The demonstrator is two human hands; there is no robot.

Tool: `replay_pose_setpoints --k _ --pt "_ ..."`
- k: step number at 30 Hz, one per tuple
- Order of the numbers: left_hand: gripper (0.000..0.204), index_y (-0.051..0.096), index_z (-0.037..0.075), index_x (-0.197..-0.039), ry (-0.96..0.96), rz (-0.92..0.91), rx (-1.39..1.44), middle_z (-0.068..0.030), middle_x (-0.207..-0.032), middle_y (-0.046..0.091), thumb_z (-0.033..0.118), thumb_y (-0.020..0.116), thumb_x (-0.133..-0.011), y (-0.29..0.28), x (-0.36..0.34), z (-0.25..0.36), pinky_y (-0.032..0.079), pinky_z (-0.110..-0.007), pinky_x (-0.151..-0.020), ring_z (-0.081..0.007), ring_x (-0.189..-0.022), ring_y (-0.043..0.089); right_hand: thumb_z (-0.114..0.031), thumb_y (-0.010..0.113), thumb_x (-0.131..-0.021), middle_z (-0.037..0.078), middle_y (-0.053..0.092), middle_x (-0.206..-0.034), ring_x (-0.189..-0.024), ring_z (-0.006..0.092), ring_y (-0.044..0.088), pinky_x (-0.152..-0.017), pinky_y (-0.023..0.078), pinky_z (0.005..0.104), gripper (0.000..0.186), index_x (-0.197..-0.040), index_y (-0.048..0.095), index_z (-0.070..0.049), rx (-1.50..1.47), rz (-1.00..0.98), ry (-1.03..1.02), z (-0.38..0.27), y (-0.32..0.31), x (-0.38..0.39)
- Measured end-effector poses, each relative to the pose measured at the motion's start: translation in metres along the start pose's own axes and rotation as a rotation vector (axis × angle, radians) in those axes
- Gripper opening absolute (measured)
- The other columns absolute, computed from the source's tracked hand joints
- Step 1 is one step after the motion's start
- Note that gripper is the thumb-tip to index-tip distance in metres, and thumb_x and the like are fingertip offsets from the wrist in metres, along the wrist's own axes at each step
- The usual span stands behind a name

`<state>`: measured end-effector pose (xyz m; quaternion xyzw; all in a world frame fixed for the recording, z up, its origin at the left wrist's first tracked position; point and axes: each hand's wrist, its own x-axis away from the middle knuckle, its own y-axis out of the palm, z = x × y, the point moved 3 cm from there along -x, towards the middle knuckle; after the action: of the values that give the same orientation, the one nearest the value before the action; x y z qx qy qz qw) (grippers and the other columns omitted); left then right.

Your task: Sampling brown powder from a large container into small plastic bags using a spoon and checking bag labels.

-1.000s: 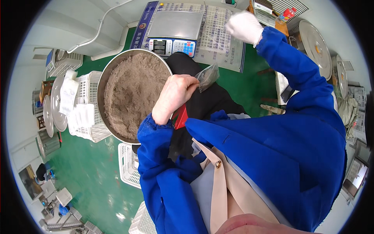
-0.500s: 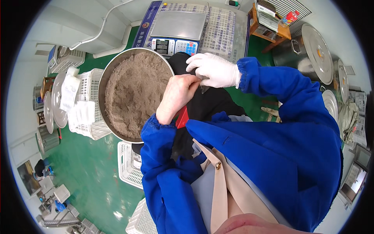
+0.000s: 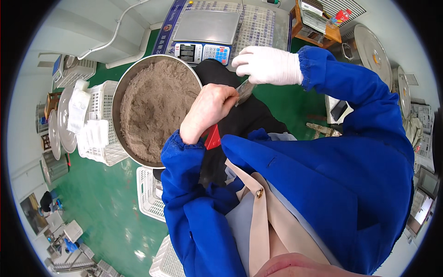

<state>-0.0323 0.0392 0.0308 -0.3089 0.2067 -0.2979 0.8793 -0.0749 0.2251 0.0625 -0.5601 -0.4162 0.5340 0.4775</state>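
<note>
A small clear plastic bag (image 3: 245, 92) with something greyish in it hangs between my hands, above my dark-clothed lap. My bare left hand (image 3: 208, 108) pinches its left edge between thumb and fingers. In a white glove, my right hand (image 3: 267, 66) is closed at the bag's upper right edge, its fingers curled; the fingertips are partly hidden. To the left of my left hand stands a wide metal basin (image 3: 116, 94) filled with grey-brown powder (image 3: 159, 104). A red object (image 3: 213, 138) shows below my left wrist; its kind is unclear.
A digital scale (image 3: 206, 27) sits on the table (image 3: 264, 27) ahead. White plastic crates (image 3: 102, 138) stand at the left, with clear bags (image 3: 93, 134) on one. Large lidded metal pots (image 3: 369, 51) and a wooden stool (image 3: 332, 33) are at the right.
My right hand has moved to the right, away from my left hand, and the bag between them now shows more. My left hand stays pinched, slightly lower left in view.
</note>
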Motion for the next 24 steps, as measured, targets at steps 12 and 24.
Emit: replay_pose_setpoints --k 12,24 --pt "0.008 0.07 -0.001 -0.083 -0.2 0.103 -0.15 -0.0199 -0.079 0.067 0.004 0.068 -0.078 -0.067 0.087 0.006 0.053 -0.041 -0.069 -0.0366 -0.075 0.067 -0.025 0.073 -0.074 0.008 0.058 -0.086 -0.088 0.0254 0.058 -0.079 0.048 0.0368 0.023 -0.073 0.058 -0.008 0.02 0.122 -0.001 0.028 -0.022 -0.064" --pt "0.009 0.07 -0.001 -0.089 -0.52 0.379 -0.253 -0.0152 -0.077 0.068 0.001 0.07 -0.08 -0.098 0.214 0.05 0.052 -0.034 -0.062 -0.0295 -0.069 0.068 -0.032 0.072 -0.083 0.02 0.054 -0.136 -0.13 0.0353 0.046 -0.11 0.037 0.0434 0.052 -0.123 0.062 -0.001 -0.435 -0.014 -0.078 -0.012 0.008 -0.246"
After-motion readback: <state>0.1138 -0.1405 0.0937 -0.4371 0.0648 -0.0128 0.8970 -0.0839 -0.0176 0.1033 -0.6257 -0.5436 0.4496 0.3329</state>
